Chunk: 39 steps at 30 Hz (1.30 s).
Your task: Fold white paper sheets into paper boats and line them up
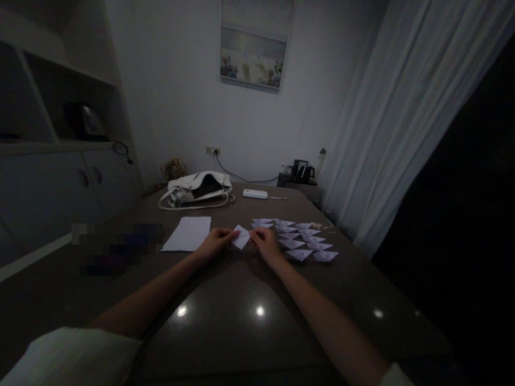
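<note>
Between my two hands is a small folded piece of white paper (241, 238), diamond-shaped and held just above the dark table. My left hand (217, 242) pinches its left corner between thumb and fingers. On the opposite side, my right hand (265, 242) grips the right corner the same way. Right of my right hand, several folded paper boats (299, 254) stand in rows. A stack of white paper sheets (188, 234) lies flat to the left of my left hand.
A white handbag (199, 187) sits at the table's far left, with a white power bank (255, 194) and short cable to its right. Small beige bits (322, 226) lie behind the boats. The glossy table (225, 332) has its right edge near a white curtain (362, 107).
</note>
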Each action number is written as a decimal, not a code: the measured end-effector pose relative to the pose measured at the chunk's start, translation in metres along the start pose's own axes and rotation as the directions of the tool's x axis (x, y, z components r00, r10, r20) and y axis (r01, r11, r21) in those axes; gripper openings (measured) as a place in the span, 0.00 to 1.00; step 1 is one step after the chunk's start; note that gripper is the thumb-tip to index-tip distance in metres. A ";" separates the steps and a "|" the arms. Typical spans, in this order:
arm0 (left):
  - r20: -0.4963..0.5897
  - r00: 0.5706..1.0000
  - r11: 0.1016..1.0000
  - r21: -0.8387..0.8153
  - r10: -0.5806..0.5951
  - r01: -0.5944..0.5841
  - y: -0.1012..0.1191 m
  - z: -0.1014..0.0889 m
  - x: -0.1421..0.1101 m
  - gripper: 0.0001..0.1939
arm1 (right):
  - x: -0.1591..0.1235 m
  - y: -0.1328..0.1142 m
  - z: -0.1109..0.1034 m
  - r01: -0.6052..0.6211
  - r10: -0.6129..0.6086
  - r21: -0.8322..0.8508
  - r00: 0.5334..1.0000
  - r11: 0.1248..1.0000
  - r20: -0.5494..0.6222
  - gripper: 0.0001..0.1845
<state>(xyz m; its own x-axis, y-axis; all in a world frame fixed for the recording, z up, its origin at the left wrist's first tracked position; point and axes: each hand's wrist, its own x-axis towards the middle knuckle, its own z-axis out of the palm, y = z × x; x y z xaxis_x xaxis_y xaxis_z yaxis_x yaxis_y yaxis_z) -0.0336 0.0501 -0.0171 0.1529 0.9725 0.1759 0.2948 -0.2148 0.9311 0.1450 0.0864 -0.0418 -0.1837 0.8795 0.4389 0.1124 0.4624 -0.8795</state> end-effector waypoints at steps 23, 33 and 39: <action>-0.085 0.987 0.982 0.147 0.136 -0.122 -0.003 -0.005 0.005 0.26 | 0.003 0.004 -0.003 0.021 -0.020 0.009 0.992 1.000 -0.121 0.16; 0.013 0.960 0.956 0.089 0.281 -0.281 -0.005 0.006 0.000 0.24 | 0.002 0.010 -0.002 -0.041 0.046 0.084 0.997 0.996 -0.059 0.14; 0.036 0.951 0.934 0.177 0.308 -0.310 -0.007 0.007 0.000 0.25 | -0.001 0.009 0.002 -0.135 0.139 0.240 0.990 0.961 0.003 0.16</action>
<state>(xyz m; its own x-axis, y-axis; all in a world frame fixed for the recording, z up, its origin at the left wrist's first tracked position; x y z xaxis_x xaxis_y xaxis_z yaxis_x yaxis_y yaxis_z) -0.0293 0.0512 -0.0253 0.2703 0.8549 0.4428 0.3950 -0.5179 0.7588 0.1438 0.0889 -0.0503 -0.1693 0.9348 0.3122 -0.1016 0.2985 -0.9490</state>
